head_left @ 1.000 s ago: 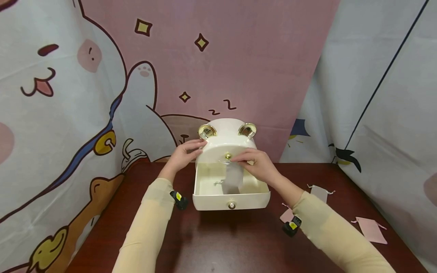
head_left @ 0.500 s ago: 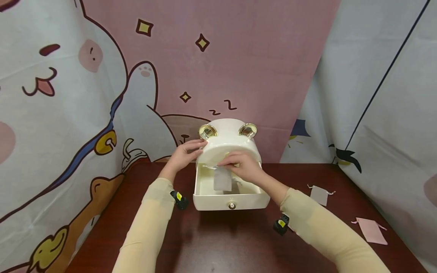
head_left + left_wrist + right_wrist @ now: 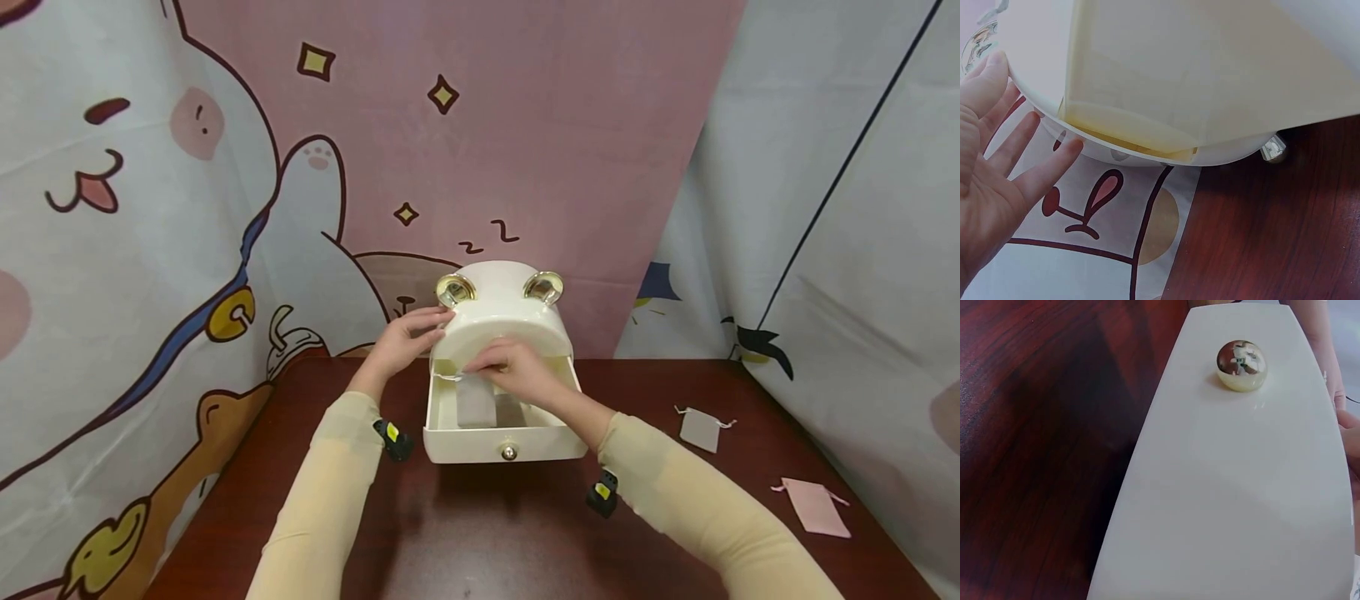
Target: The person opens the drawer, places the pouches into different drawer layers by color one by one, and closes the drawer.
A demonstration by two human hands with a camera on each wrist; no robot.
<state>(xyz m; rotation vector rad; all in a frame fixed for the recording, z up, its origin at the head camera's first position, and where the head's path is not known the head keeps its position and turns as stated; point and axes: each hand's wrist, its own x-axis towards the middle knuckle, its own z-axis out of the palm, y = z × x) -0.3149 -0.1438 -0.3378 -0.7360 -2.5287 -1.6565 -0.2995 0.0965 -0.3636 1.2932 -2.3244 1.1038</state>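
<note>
Two hands are working at a white cabinet [image 3: 498,308] in the head view. Its lower drawer [image 3: 536,443] is standing pulled out toward the person over a dark red-brown table [image 3: 465,542]. The right hand [image 3: 519,371] is pinching the upper end of a pale grey pouch [image 3: 476,405], whose white drawstring [image 3: 447,377] is trailing out leftward past the fingertips. That pouch is hanging within the drawer's opening, directly below those fingers, its long axis running nearly upright and its lower end showing close behind the drawer front. Whether it is touching the drawer floor cannot be told. The right hand is plainly the nearer one; the left hand [image 3: 408,337] is resting against the cabinet's left side, farther back and leftward of the pouch. Off to the right, a second grey pouch [image 3: 700,430] and a pink pouch [image 3: 816,507] are lying on the table, well apart.

In the left wrist view, the left hand is holding nothing: its fingers are spreading, mostly straight, with tips at the cabinet's curved edge. No pouch is showing there.

In the right wrist view, the drawer front and its gold knob [image 3: 1242,365] are filling most of the picture. Fingers are showing only partly at the right edge, so the pinch cannot be checked from here.
</note>
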